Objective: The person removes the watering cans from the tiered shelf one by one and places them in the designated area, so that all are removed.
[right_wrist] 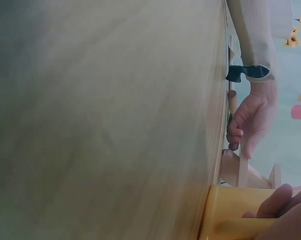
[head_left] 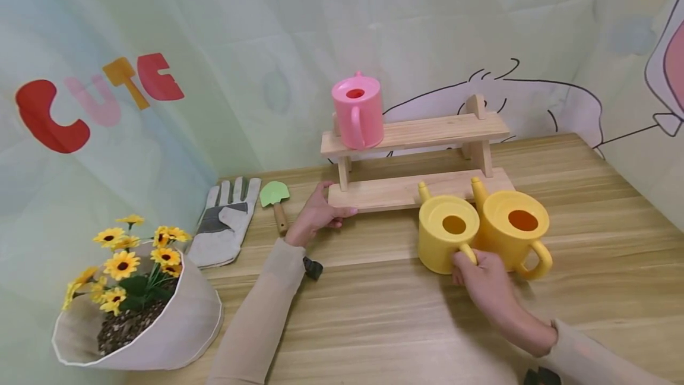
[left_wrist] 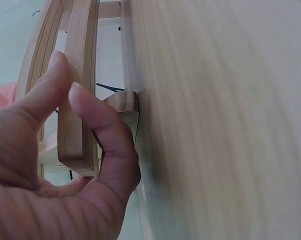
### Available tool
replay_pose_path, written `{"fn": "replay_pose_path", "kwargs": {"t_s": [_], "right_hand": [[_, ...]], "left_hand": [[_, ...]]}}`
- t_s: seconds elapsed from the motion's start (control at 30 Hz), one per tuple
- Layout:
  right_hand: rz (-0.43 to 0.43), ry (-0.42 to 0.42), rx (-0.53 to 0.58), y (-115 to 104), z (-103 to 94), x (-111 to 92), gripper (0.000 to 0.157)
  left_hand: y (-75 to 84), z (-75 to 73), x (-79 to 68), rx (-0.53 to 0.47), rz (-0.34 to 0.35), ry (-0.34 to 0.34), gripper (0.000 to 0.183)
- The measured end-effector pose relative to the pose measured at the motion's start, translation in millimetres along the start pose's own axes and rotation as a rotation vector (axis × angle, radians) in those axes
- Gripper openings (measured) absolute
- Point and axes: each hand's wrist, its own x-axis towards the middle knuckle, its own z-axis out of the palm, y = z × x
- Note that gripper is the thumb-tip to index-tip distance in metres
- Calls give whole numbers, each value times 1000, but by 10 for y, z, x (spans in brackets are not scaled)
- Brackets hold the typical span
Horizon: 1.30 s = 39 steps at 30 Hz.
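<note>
A two-tier wooden shelf (head_left: 422,189) stands at the back of the table. My left hand (head_left: 319,212) grips the left end of its lower board; in the left wrist view, thumb and fingers curl round the board end (left_wrist: 76,135). With my right hand (head_left: 488,284) I hold the handle of the smaller yellow watering can (head_left: 440,248), upright in front of the shelf. A larger yellow watering can (head_left: 510,242) stands close on its right, handle toward me. On the upper board's left end sits a pink watering can (head_left: 360,117).
To the left are a white pot (head_left: 187,319) with yellow artificial flowers (head_left: 122,263), a grey-white work glove (head_left: 224,224) and a green trowel (head_left: 275,193) with a wooden handle. A printed curtain (head_left: 267,46) hangs behind the wooden table (head_left: 374,319).
</note>
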Motion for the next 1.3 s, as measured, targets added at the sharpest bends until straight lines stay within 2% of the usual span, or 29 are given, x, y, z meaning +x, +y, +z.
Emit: {"fn": "replay_pose_path", "kwargs": {"t_s": [0.33,0.6,0.77,1.03,1.3], "right_hand": [[11,-27,-30,3,-26,-16,39],[-2,-53,-92,27,-87,-36,24],[-33,-51,-152,34,-127,-58,21],[-133,-6,-271,45,-191,-117,20],[-160,0,-206,40,-263,-182,26]], "left_hand": [[4,4,3,8,-4,2,101],[-12,0,6,5,4,0,101],[-18,-2,5,3,17,-5,101],[-19,-4,18,6,14,-7,100],[-30,-6,49,5,7,-8,101]]}}
